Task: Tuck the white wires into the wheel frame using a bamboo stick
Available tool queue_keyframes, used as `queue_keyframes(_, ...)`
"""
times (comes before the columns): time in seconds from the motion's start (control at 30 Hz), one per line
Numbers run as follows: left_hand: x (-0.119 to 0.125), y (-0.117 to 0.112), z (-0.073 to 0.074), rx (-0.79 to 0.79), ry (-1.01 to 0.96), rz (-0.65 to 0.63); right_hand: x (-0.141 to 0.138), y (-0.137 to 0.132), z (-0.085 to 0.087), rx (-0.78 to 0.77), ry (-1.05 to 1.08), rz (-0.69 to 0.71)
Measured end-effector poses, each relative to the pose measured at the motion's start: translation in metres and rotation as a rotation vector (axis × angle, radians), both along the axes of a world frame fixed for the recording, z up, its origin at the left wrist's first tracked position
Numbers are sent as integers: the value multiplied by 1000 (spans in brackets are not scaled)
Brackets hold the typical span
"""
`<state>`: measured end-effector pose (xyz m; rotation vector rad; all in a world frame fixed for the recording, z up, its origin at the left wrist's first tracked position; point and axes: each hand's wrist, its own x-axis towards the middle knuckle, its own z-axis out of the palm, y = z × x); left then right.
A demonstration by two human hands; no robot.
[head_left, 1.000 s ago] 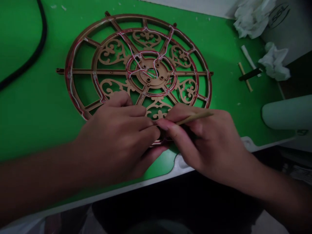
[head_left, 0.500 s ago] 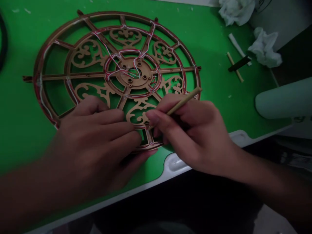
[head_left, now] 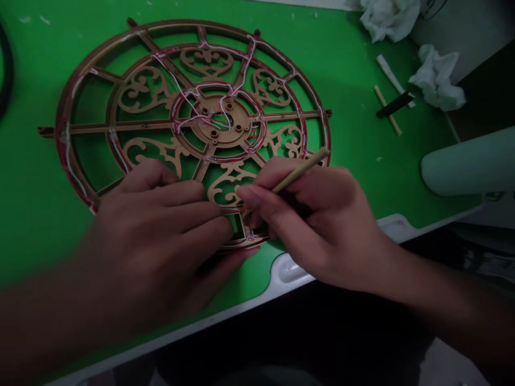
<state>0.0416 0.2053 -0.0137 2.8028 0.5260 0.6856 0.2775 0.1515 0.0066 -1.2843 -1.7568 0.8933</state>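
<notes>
A round wooden fretwork wheel (head_left: 140, 88) with scroll ornaments and a hub lies flat on the green mat (head_left: 354, 123). Red and white wires run along its rings and spokes. My left hand (head_left: 161, 230) rests palm down on the wheel's near rim, fingers together, pressing it. My right hand (head_left: 314, 220) holds a thin wooden stick (head_left: 301, 170) like a pen, its lower tip hidden behind my fingers at the near rim. The two hands almost touch at the fingertips.
Crumpled white tissues (head_left: 436, 78) lie at the far right, with a small wooden stick (head_left: 387, 110), a white stick and a dark tool beside them. A pale green roll (head_left: 466, 161) lies at the right edge. The mat's white front border (head_left: 289, 271) is close to my wrists.
The view shifted, so the wheel now sits further left and lower. My hands parted slightly and the stick's free end tilted up. In the last half second almost nothing moved.
</notes>
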Motion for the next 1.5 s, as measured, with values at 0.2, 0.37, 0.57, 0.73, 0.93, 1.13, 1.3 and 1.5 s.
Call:
queue_keyframes(0.2, -1, 1, -9, 3, -9, -9, -2, -1, 0, -31, 0, -2)
queue_keyframes(0.37, -1, 1, -12, 41, -4, 2, 0, 3, 4, 1, -102, 39)
queue_keyframes(0.57, 1, 0, -2, 2, 25, 26, 1, 7, 8, 159, -285, 94)
queue_keyframes(0.73, -1, -2, -7, -5, -14, 33, -4, 8, 8, 221, -376, 149)
queue_keyframes(0.93, 0, -1, -9, 4, -15, 33, 0, 6, 3, 143, -196, 96)
queue_keyframes(1.13, 0, 1, -8, 22, 14, -7, 4, 6, -2, 24, 43, -23)
queue_keyframes(1.3, -2, 0, -8, 8, 22, 22, 4, 9, -2, 26, 65, 32)
queue_keyframes(1.5, -4, 2, -8, 13, 36, 8, 6, 9, 0, -11, 51, 70)
